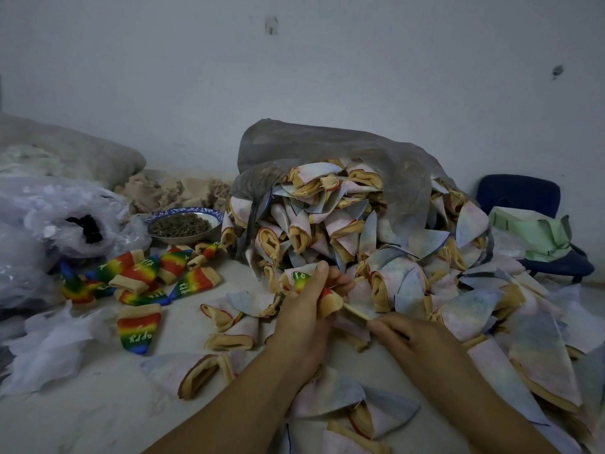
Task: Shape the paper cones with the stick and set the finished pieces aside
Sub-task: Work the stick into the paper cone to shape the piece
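My left hand [306, 309] grips a half-turned cone [302, 279] whose rainbow side shows between the fingers, its tan rim pointing right. My right hand [415, 342] pinches a thin wooden stick [355, 312] whose tip goes into the cone's open tan end. A big heap of pale, unshaped cones [376, 237] spills from a grey mesh bag [327, 142] just behind my hands. Finished rainbow pieces [144, 276] lie in a loose group at the left, one more [139, 329] nearer me.
A patterned bowl [209, 229] of dark pellets sits behind the rainbow pieces. Clear plastic bags [49, 224] and white scraps [49, 348] fill the left edge. A blue chair [523, 194] with green packets stands at the right. More pale cones lie around my forearms.
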A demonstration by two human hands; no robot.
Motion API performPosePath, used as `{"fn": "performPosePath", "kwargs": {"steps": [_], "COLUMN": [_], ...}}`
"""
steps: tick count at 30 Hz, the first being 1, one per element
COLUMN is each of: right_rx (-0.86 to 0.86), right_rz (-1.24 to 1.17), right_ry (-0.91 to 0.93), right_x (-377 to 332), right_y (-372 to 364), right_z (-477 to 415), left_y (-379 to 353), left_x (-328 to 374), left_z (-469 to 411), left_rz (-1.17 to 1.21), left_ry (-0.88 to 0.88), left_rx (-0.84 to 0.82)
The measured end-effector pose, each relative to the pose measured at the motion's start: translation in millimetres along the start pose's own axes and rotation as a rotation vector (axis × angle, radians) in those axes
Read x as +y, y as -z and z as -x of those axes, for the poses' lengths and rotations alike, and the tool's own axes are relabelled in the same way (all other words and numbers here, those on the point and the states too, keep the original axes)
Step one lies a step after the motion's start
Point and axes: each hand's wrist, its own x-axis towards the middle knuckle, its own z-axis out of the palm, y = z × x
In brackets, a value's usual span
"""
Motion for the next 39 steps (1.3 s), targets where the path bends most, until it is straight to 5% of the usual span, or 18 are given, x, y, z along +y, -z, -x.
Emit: {"fn": "performPosePath", "kwargs": {"steps": [9,22,30,39], "right_rx": [0.034,0.002,-0.023,0.003], "right_rz": [0.057,-0.241,-0.033,0.120], "right_ry": [-0.014,-0.079,0.010,0.054], "right_x": [-1,-9,2,-6], "right_y": [-3,-6,5,-2], "right_z": [-1,0,-1,0], "left_y": [-3,-3,6,6], "left_x": [7,1,3,-6], "left_z": [0,7,-5,-9], "left_rz": [0.001,-0.217,-0.193,-0.180], "left_ry": [-0.029,-0.128,-0.129,-0.116], "left_rx": [0.008,-0.144,0.043,0.059]}}
